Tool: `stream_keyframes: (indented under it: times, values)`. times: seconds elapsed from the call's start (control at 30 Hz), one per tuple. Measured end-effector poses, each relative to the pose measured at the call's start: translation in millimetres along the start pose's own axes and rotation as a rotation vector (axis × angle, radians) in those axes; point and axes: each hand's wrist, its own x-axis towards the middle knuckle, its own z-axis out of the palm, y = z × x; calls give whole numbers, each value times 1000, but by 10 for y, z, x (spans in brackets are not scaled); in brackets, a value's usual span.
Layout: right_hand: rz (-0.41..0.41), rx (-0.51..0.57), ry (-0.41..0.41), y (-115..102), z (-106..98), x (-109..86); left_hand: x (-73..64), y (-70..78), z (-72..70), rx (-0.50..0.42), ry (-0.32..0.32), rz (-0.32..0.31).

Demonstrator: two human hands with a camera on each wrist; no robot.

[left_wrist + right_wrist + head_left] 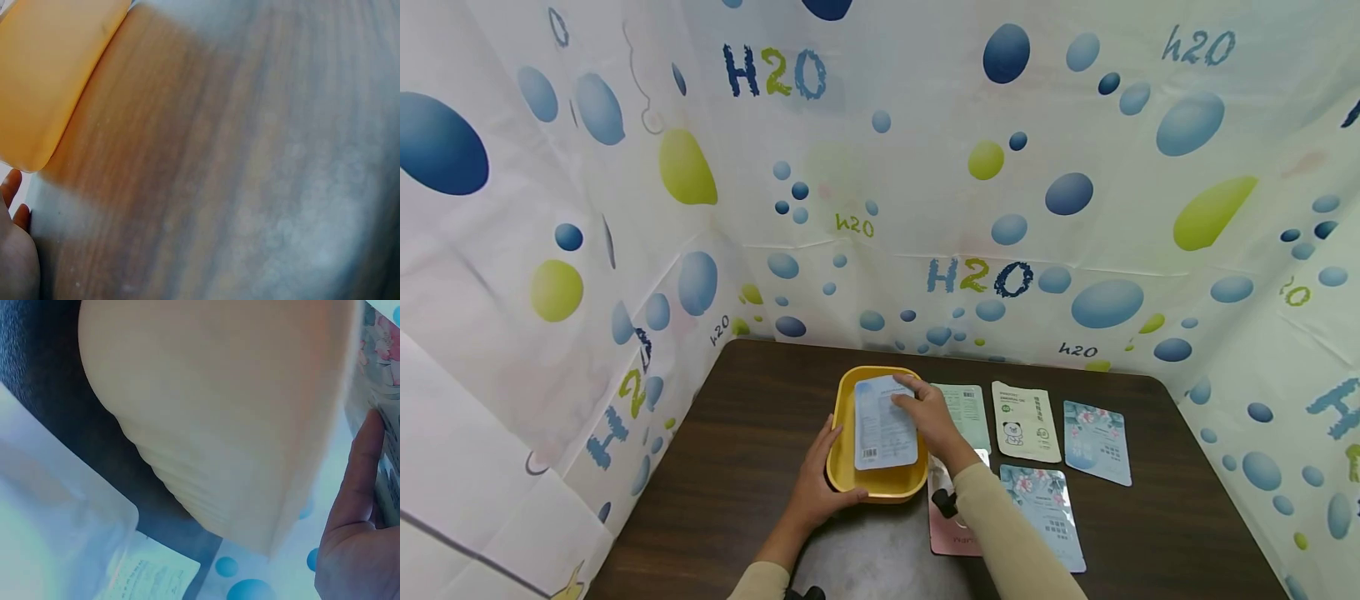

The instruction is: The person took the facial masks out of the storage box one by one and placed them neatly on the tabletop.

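A yellow plastic tray (pixel 835 454) stands on the table. My left hand (pixel 815 487) holds its near left corner, with the fingers along the left side and the thumb along the front. In the left wrist view only part of that hand (pixel 17 250) shows, beside the tray's outer wall (pixel 56 69). Over the tray is a light blue face mask packet (pixel 883 429), its printed back and barcode facing up. My right hand (pixel 931 415) pinches this packet near its upper right edge. In the right wrist view the thumb lies along the packet's flowered side (pixel 389 434); other fingers are mostly hidden.
Right of the tray lie several more packets: a green one (pixel 964 410), a cream one with a bear (pixel 1026 425), two blue flowered ones (pixel 1097 442) and a pink one (pixel 951 533) partly under my right forearm. A printed curtain (pixel 880 183) hangs behind the dark table (pixel 737 433).
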Motion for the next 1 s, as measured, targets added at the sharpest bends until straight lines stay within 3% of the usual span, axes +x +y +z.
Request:
stream_keyframes:
  times: [0.27,0.73,1.0]
  values:
    - [-58,39,12,-61,-108,36,-6,1,-4,-8,-7,-20]
    - [-60,102,45,-190,-315,29,-6,-12,-21,-12,-8,-5]
    - [-62,108,18,-294,-460,9,-6,1,-18,-14,-6,-1]
